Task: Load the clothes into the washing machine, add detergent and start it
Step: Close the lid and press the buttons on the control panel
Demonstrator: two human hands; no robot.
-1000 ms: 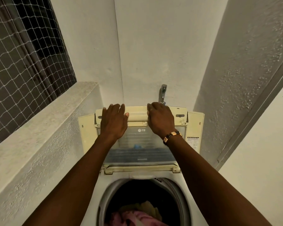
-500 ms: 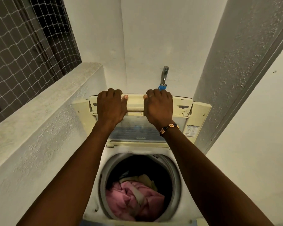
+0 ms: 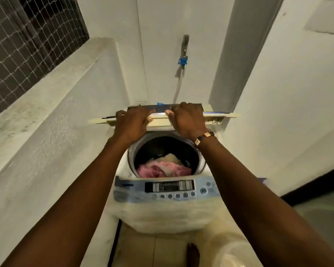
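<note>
A top-loading washing machine stands below me with its round drum exposed. Pink and cream clothes lie inside the drum. The cream lid is seen almost edge-on, roughly level above the back of the drum. My left hand grips the lid's front edge on the left, fingers curled over the top. My right hand grips the same edge on the right; a beaded bracelet is on that wrist. The blue control panel with a dark display and several round buttons faces me.
A tap with a blue hose connector sticks out of the back wall. A concrete ledge with a netted window runs along the left. White walls close in on the right. Tiled floor shows below the machine.
Both hands have brought the lid down and toward me, from near upright to almost level. My view has tipped downward, so the control panel and floor now show.
</note>
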